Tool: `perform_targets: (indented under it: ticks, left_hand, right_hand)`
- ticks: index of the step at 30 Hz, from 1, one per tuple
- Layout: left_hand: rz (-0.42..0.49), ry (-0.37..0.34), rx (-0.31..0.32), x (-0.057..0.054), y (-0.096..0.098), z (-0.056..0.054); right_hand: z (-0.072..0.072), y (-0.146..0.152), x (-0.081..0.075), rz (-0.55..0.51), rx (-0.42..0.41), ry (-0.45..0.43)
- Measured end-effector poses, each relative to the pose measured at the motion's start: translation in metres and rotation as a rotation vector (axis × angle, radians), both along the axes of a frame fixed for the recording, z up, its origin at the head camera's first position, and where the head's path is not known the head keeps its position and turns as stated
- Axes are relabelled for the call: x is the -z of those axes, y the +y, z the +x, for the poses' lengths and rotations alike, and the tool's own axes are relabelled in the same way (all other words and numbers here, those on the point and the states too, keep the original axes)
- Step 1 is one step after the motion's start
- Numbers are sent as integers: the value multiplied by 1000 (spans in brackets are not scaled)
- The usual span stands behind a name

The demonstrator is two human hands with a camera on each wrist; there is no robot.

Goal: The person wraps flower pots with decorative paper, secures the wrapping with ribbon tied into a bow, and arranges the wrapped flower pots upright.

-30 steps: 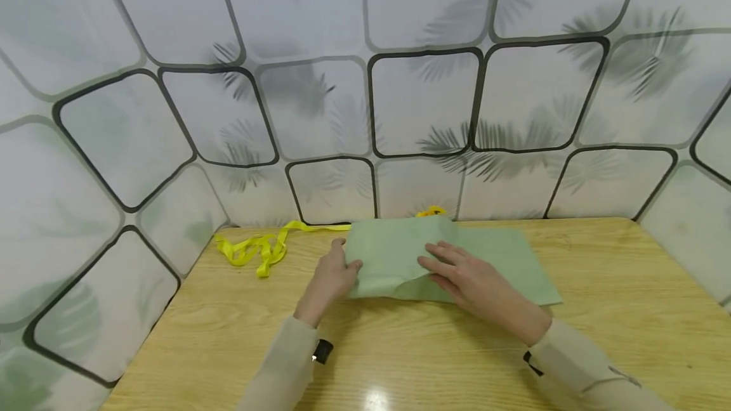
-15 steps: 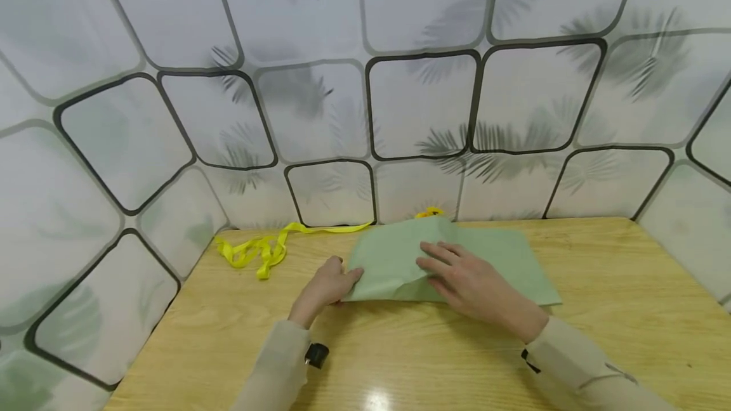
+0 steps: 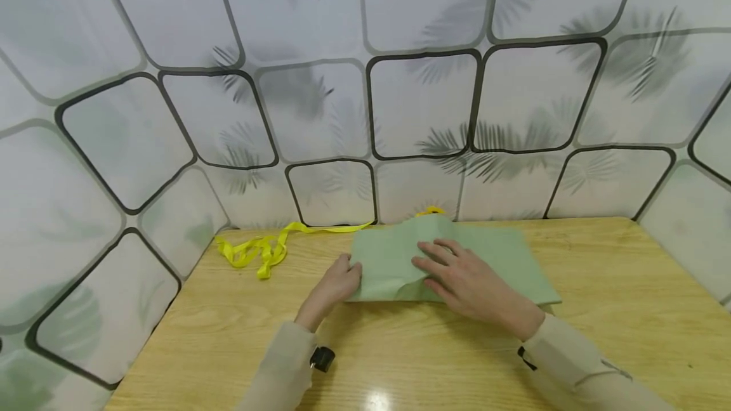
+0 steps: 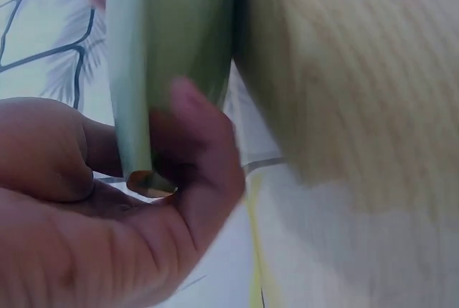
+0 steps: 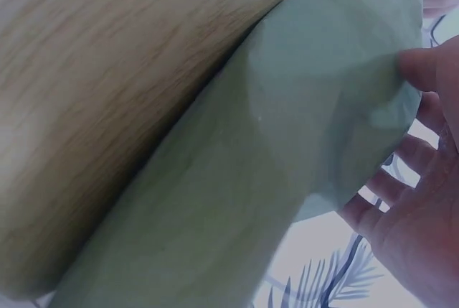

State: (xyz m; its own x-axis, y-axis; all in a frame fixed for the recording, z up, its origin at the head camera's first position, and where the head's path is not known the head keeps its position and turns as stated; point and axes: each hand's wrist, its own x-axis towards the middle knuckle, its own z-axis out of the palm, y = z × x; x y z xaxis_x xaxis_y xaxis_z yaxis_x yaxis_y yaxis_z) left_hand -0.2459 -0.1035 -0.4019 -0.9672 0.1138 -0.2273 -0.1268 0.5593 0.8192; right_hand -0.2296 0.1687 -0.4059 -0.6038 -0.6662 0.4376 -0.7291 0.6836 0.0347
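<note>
A pale green sheet of paper lies on the table, its left part folded over toward the right. My left hand holds the left edge, thumb on one side and curled fingers on the other, as the left wrist view shows. At the lower end of that paper edge, a small orange-brown bit shows inside the fold. My right hand rests on the folded layer with its fingers spread and fairly straight. In the right wrist view, the right thumb touches the paper's surface.
Loose yellow ribbon lies tangled at the back left of the wooden table, one end running toward the paper. Behind the paper, a small yellow-orange object is mostly hidden. A patterned curtain stands along the back.
My left hand slid a little toward me and left along the paper's edge, then back slightly up and right. The right hand has hardly moved.
</note>
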Motion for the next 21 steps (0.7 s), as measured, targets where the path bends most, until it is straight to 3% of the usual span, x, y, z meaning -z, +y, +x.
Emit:
perform_targets:
  ticks: [7,21]
  left_hand:
    - [66,8,16,2,-1,4]
    - [114,153,63,-3,-1,9]
  right_hand:
    - [5,-5,-3,61,35,14]
    - [15,-18,-3,139,83,48]
